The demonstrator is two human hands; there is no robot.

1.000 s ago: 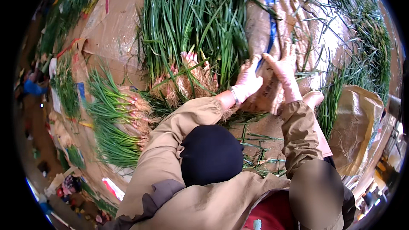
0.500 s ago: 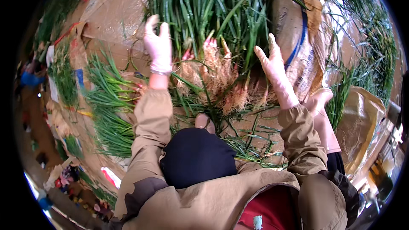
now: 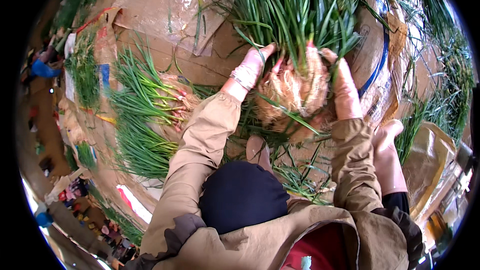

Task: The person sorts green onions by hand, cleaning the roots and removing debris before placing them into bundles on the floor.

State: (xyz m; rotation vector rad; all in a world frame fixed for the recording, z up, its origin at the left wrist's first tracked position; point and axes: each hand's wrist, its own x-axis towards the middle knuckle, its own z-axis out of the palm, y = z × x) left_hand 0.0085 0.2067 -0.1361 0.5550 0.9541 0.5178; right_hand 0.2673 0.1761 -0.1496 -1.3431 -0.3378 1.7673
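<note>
— Where's the bunch of green onions [image 3: 295,45]?
— On the flattened cardboard [image 3: 165,15]; left hand [image 3: 252,67] and right hand [image 3: 345,87] clasp its rooty base from both sides, fingers wrapped close.
— Anything beside it?
— A second bundle [image 3: 145,115] lies left of the bunch.

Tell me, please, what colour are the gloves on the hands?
Pale pink, on left hand and right hand; head view.

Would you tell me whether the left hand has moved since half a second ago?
Yes. The left hand has swung in toward the right, away from the smaller bunch on the cardboard, and now presses the rooty base of the big bunch opposite the right hand.
</note>
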